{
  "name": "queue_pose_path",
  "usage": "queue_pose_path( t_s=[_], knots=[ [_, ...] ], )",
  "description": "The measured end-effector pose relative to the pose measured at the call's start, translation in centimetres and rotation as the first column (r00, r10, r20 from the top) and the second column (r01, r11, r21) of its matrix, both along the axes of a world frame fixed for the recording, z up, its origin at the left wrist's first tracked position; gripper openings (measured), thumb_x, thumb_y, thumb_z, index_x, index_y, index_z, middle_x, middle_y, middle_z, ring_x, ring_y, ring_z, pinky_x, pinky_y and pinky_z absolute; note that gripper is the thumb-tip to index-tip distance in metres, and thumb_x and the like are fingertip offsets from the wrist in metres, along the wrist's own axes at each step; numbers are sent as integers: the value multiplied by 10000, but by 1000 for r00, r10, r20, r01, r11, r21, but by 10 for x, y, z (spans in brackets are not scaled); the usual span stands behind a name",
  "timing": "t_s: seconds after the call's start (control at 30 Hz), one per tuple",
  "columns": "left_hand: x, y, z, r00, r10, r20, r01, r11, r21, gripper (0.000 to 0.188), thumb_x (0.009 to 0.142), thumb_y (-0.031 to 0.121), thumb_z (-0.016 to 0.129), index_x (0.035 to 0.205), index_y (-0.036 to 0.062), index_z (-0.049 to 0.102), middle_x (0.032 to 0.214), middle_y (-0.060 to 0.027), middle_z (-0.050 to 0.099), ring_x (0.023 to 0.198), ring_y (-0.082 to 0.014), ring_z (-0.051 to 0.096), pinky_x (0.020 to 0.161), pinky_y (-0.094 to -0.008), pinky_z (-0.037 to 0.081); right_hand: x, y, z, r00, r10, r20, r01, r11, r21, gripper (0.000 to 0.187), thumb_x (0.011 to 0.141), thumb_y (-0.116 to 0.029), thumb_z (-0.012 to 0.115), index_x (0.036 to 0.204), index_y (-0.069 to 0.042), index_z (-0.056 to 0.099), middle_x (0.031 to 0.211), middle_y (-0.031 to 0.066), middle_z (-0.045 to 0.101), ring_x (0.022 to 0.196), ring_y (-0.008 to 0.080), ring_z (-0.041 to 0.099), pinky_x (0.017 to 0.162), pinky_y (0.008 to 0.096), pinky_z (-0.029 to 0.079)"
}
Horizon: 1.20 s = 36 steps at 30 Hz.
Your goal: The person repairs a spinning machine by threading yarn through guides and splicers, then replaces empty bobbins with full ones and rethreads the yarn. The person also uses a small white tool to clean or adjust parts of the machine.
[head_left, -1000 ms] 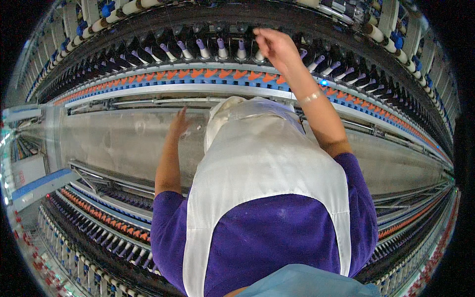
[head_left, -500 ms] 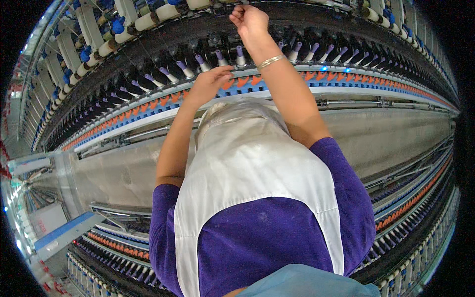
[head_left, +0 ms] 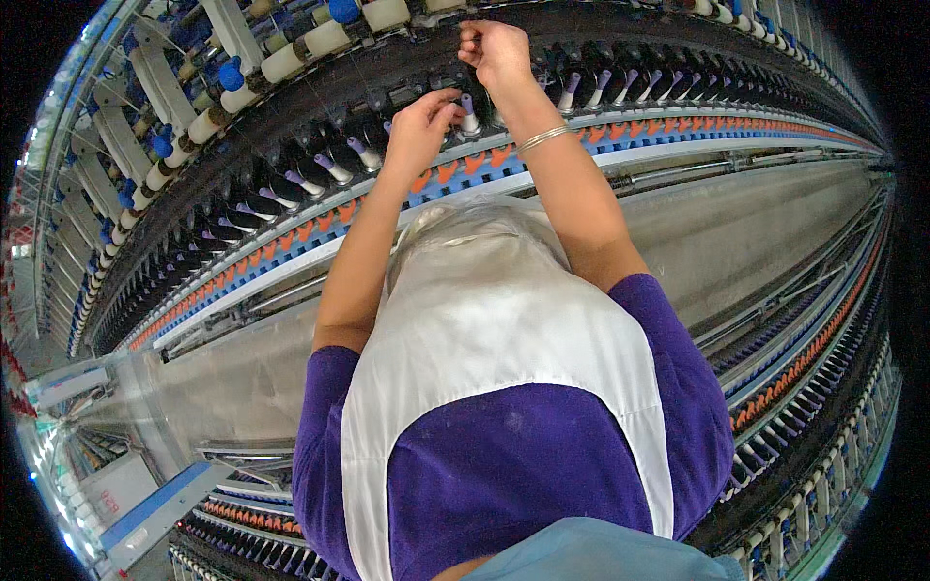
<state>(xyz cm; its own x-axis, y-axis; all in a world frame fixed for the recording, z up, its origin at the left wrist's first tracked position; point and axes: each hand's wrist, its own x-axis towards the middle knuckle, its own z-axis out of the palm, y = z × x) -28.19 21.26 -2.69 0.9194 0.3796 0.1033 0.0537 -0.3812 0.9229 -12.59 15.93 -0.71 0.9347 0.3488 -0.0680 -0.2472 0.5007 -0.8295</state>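
I stand at a long spinning machine whose purple-tipped bobbins of white yarn stand in a row. My left hand [head_left: 423, 126] is just left of one bobbin [head_left: 470, 114], its fingers bent but apart from the thumb, and I see nothing held in it. Whether the fingertips touch that bobbin, I cannot tell. Higher up, my right hand [head_left: 500, 54] is raised near the white rollers [head_left: 386, 14], fingers curled together in a pinch. Anything between those fingertips is too fine to make out. Below the bobbins runs a row of orange pieces [head_left: 447, 172] on a blue strip.
Behind me runs a second machine with its own bobbin row [head_left: 765, 460]. A grey aisle floor [head_left: 765, 232] lies between the two. Blue knobs [head_left: 231, 75] and pale arms [head_left: 160, 82] line the upper left. A blue-and-white panel [head_left: 160, 508] juts out at lower left.
My left hand has moved up and right, closer to the bobbin, its fingers more bent. The right hand stays raised and pinched, slightly lower. The whole view has tilted a little.
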Motion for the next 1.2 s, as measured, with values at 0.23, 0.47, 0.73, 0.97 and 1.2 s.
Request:
queue_pose_path(
  t_s=[0.23,0.47,0.73,0.97,1.2],
  knots=[
    [22,2,-12,998,-62,-2,62,997,-42,259,923,59,481,1151,-19,575,978,-97,687,832,-150,667,680,-273,514,4,14,8,977,86,-196,-55,986,159,156,911,-32,440,870,66,554,640,88,513,517,148,471,468,296,448],
    [24,11,-9,984,153,87,-168,967,192,287,913,115,525,1176,5,559,964,-137,681,818,-172,670,690,-298,520,-9,9,26,989,33,-146,-8,985,173,176,901,-19,431,835,73,565,624,63,497,495,123,435,433,244,399],
    [48,10,16,901,329,283,-410,860,305,460,843,140,596,1289,98,490,936,-111,683,836,-271,677,735,-382,521,-1,3,27,978,71,-195,-48,991,122,251,961,-70,315,941,108,492,645,17,431,518,81,359,465,220,340],
    [65,13,12,827,413,381,-547,749,374,532,803,85,611,1313,137,470,850,-136,674,774,-333,651,696,-416,513,13,0,38,809,490,-325,-467,871,149,303,982,-119,308,937,106,507,550,-14,398,386,46,294,319,172,223],
    [81,1,37,636,390,666,-634,756,162,216,824,12,561,1019,42,649,797,-125,680,713,-238,671,654,-341,518,20,-49,35,597,785,-166,-792,610,34,186,915,-66,491,973,91,573,501,-73,346,364,1,271,299,155,192]
  ],
)
